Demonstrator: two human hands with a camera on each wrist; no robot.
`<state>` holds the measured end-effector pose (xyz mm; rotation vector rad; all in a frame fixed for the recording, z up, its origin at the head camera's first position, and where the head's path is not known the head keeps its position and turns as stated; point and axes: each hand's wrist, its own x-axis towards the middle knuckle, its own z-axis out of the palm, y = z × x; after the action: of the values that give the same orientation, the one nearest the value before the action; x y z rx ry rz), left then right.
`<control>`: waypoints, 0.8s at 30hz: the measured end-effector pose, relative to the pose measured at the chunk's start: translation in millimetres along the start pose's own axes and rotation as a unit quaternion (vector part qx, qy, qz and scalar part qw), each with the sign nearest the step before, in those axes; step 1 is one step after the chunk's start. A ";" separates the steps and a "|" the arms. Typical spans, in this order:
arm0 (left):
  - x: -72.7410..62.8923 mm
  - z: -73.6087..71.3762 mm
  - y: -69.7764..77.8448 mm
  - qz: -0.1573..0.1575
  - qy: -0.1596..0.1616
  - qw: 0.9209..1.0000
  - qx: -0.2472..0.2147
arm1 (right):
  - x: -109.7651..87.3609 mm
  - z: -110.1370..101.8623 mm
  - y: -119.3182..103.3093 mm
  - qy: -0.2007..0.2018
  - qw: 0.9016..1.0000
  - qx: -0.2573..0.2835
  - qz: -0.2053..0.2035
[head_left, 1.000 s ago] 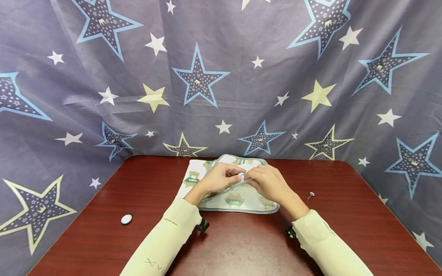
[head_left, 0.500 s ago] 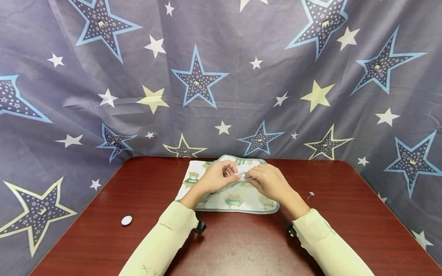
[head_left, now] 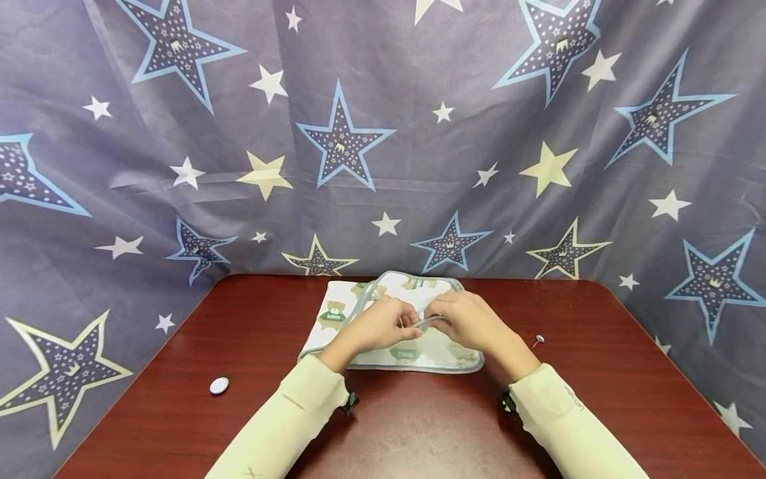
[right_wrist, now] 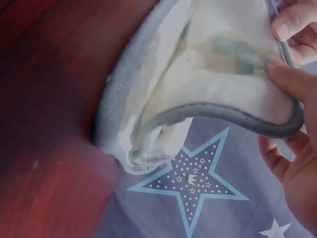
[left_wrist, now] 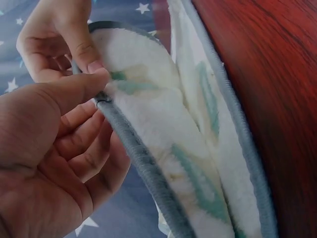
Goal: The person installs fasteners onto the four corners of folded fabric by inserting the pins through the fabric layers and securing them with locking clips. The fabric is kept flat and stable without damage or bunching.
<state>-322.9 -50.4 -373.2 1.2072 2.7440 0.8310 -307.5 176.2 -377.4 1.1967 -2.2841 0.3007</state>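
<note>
A folded white cloth (head_left: 332, 318) with bear prints and grey-blue edging lies at the middle back of the table, its upper layer lifted toward me. My left hand (head_left: 383, 324) pinches the raised edging between thumb and fingers; in the left wrist view the left thumb (left_wrist: 81, 87) presses on the border of the cloth (left_wrist: 143, 114). Close to its right, my right hand (head_left: 463, 319) pinches the same edge. In the right wrist view, the right hand's thumb (right_wrist: 287, 77) lies on the cloth's face (right_wrist: 218, 94) with other fingers behind it.
On the dark red table (head_left: 413, 426), a white round cap (head_left: 219, 385) lies at the left. A pin with a round pale head (head_left: 539, 338) rests at the right. A star-patterned curtain (head_left: 383, 166) hangs behind the table.
The small round pale piece at my left fingertips a second ago is out of sight now. My left hand has dipped slightly and its fingers have closed onto the edging; the right hand stays nearly in place.
</note>
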 end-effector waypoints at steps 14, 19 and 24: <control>16.0 -13.4 -47.1 -0.057 0.097 0.989 -0.099 | -7.6 -17.8 13.3 -0.052 0.991 0.004 0.123; 17.3 -17.2 -82.5 -0.215 0.212 0.926 -0.226 | -13.6 -28.2 25.6 -0.067 0.984 0.021 0.163; 10.7 -14.8 -102.5 -0.340 0.214 0.866 -0.297 | -17.2 -34.9 32.4 -0.084 0.980 0.045 0.177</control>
<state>-403.1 -106.8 -408.1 -0.0786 2.5282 1.7598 -313.4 221.9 -356.3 0.8786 -2.6573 0.4521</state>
